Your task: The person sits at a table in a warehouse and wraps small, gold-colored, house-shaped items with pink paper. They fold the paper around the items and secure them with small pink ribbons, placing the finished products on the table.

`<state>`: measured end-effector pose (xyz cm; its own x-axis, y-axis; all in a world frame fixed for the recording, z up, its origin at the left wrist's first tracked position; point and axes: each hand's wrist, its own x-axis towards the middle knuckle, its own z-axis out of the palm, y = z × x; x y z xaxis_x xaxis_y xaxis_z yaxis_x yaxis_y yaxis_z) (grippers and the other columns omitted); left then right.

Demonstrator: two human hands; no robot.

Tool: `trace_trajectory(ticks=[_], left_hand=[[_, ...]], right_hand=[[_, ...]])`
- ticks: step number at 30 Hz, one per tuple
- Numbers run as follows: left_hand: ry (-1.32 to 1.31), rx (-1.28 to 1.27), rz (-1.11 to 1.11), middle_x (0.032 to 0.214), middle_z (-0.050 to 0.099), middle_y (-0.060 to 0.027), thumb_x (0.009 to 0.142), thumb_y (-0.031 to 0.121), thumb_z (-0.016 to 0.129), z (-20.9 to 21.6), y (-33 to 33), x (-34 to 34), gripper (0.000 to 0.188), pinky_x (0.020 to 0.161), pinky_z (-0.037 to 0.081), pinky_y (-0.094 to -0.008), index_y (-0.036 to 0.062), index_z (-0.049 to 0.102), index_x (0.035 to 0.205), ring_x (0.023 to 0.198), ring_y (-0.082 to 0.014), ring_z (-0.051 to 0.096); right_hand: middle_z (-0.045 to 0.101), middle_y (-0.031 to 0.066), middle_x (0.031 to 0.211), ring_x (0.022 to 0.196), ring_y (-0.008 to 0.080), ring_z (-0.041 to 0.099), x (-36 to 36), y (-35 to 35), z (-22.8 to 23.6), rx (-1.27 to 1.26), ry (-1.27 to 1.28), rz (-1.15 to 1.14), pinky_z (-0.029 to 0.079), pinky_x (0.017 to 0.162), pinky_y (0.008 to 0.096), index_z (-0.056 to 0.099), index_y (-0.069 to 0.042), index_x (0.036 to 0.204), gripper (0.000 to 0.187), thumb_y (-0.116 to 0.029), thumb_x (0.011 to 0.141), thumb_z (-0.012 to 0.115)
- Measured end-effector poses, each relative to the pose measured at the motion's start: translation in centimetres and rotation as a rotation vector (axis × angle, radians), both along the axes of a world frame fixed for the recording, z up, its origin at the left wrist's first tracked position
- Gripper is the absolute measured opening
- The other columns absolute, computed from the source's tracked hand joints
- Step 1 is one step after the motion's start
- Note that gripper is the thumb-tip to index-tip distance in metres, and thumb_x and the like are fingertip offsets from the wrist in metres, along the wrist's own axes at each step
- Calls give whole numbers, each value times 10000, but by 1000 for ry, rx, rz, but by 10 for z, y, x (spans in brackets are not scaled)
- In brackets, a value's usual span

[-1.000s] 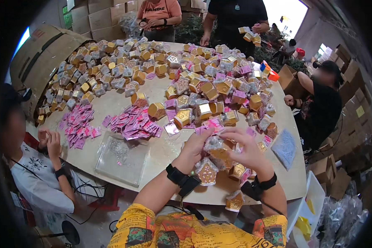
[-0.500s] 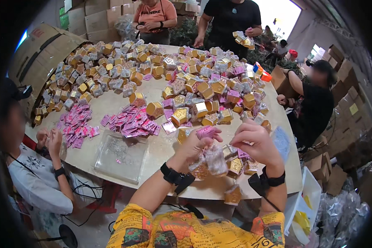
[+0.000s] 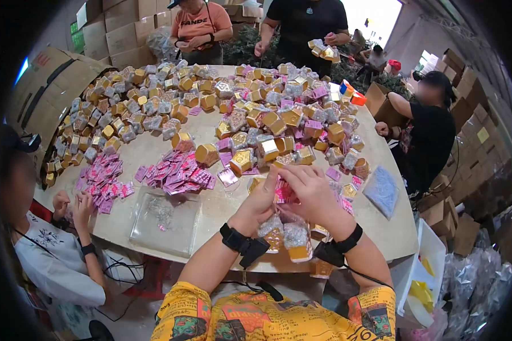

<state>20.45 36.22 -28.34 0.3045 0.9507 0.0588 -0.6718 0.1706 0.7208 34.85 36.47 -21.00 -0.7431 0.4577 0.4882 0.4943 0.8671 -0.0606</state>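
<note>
In front of me my left hand [image 3: 260, 200] is closed around a pink printed card [image 3: 283, 191], which sits between my two hands. My right hand [image 3: 314, 194] comes over the card from the other side, its fingers bent and pressed against it. Small gold ornaments with glittery silver tops hang below my hands: one ornament [image 3: 297, 241] under the right hand, another ornament [image 3: 271, 234] beside it. What they hang by is hidden behind my fingers. More gold ornaments [image 3: 242, 161] and loose pink cards [image 3: 227, 177] lie just beyond my hands.
Heaps of ornaments [image 3: 148, 102] cover the table's far side. Pink cards [image 3: 182, 170] lie in piles left of centre, near a clear shallow tray [image 3: 164, 224]. A bluish plastic bag [image 3: 381, 192] lies right. A white bin [image 3: 424, 273] stands beside the table. Several people surround it.
My right hand has moved left and closed in on the card in my left hand; the hands were apart before. The hanging ornaments have shifted, and the whole view has moved slightly.
</note>
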Motion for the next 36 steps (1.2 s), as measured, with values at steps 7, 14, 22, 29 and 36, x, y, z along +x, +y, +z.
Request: trace_trajectory(ticks=[7, 14, 22, 29, 36], left_hand=[[-195, 27, -203, 1109, 574, -113, 853, 467, 575, -16, 11, -2, 551, 850, 511, -340, 26, 480, 1171, 1024, -206, 588], [61, 0, -191, 984, 616, -121, 793, -6, 520, -1, 7, -9, 275, 701, 538, -298, -1, 555, 1066, 863, -196, 635], [30, -120, -130, 983, 609, -119, 812, 5, 535, -21, 16, -5, 251, 680, 548, -309, -6, 549, 1063, 848, -192, 636], [127, -136, -176, 847, 610, -95, 762, -24, 544, -7, 13, -2, 252, 546, 534, -306, -13, 550, 1014, 692, -183, 628], [216, -26, -51, 759, 626, -95, 858, 72, 532, 13, 5, -4, 117, 600, 533, -311, -9, 567, 936, 633, -193, 627]], right_hand=[[568, 117, 1031, 955, 276, 544, 0, 11, -15, 46, 15, 26, 388, 870, 397, 516, -35, 1144, 683, -211, 539, 780], [562, 119, 1034, 949, 288, 541, 5, 13, -13, -102, 61, 29, 399, 858, 407, 520, -31, 1146, 653, -258, 583, 761], [550, 93, 985, 943, 262, 537, 0, 13, -9, -43, -44, -6, 408, 821, 381, 545, -45, 1115, 574, -254, 623, 755], [585, 138, 865, 837, 295, 582, 14, 35, -10, -517, 204, 57, 469, 744, 365, 639, -4, 970, 303, -158, 715, 688], [635, 67, 734, 637, 100, 597, 4, 46, -2, -791, 347, -112, 486, 578, 251, 646, 53, 912, 166, -39, 774, 633]])
